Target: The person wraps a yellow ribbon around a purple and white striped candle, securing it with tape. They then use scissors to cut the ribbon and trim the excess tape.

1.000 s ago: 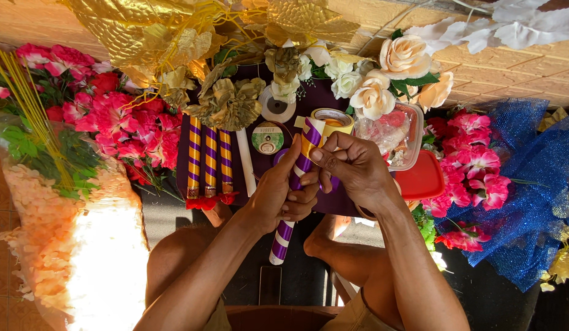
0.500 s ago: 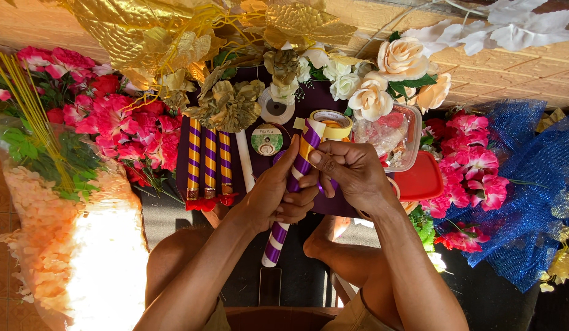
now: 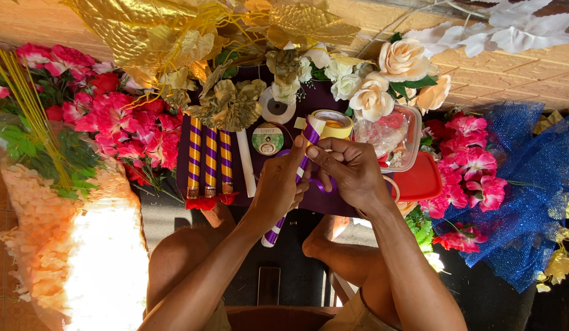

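My left hand [image 3: 278,184] grips a white stick [image 3: 273,233] partly wound with purple ribbon, holding it slanted over my lap. My right hand [image 3: 352,171] pinches the purple ribbon [image 3: 324,184] near the stick's upper end [image 3: 313,130], where the stick is still bare. Three finished purple-and-gold striped sticks [image 3: 209,158] lie side by side on a dark purple cloth [image 3: 186,141] to the left. A bare white stick [image 3: 244,162] rests beside them.
A yellow tape roll [image 3: 333,124], a white tape roll [image 3: 276,110] and a small spool [image 3: 267,140] sit past my hands. Pink flowers [image 3: 119,122], cream roses [image 3: 388,79], gold leaves [image 3: 162,30], blue mesh [image 3: 529,184], a clear box [image 3: 394,138] on a red lid [image 3: 422,181], a phone [image 3: 269,285] below.
The stick has turned slightly in my hands and its lower end has shifted a little to the left. My right hand's fingers have worked the ribbon closer around the upper part.
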